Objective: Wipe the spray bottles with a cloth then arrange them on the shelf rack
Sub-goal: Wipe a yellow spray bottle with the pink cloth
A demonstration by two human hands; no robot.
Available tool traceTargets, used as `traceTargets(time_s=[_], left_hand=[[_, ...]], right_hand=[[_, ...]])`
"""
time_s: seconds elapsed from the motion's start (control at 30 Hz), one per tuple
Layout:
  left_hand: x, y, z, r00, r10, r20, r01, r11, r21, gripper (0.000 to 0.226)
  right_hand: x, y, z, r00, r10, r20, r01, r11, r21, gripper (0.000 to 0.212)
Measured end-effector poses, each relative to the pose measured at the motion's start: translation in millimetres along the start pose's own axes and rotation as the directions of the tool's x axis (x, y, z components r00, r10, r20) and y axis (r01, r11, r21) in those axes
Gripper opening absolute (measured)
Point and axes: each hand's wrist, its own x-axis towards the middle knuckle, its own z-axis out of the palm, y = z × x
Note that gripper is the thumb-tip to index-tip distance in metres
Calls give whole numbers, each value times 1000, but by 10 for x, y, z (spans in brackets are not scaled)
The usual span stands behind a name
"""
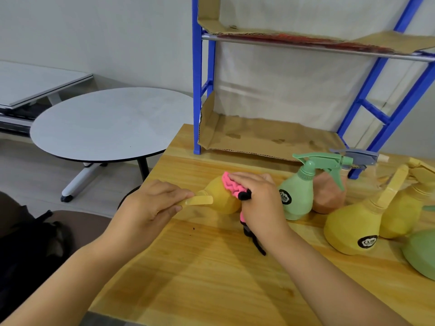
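The yellow spray bottle [223, 198] is laid on its side mid-frame on the wooden counter [211, 267], sprayer end pointing left. That sprayer head is gripped by the left hand [153, 203], fingers curled round it, with the trigger left poking out past the fingertips. A pink cloth [231, 184] is bunched up and pressed onto the bottle's belly by the right hand [261, 201], which is closed over it; a black bit of cloth is left trailing under the wrist. Just right of that, a green bottle [296, 198] is stood upright with a brownish bottle [329, 196] tucked behind, and more yellow bottles [350, 229] are parked further right. The blue shelf rack [197, 90], lined with cardboard [270, 137], is seen upper right. A round grey table [106, 123] is seen at left
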Motion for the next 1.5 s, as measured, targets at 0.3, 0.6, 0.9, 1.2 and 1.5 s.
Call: traceTargets(time_s=[0.3,0.6,0.9,1.2,1.5], left_hand=[[-18,2,9,995,101,-9,-101,995,20,29],[89,19,-62,996,68,-56,-72,995,-70,42],[325,162,-52,998,34,-52,-39,994,-102,40],[620,432,53,982,-187,-39,167,938,-305,49],[719,648,32,961,-276,22,260,873,-411,49]], right_hand=[[34,-69,0,980,-147,132,140,988,64,57],[87,-24,-71,981,-29,190,10,995,98,50],[-53,-262,-124,981,-82,174,10,926,378,55],[-175,-111,-169,1000,2,-1,-1,921,390,74],[-248,-211,-133,977,-54,-208,145,880,452,45]])
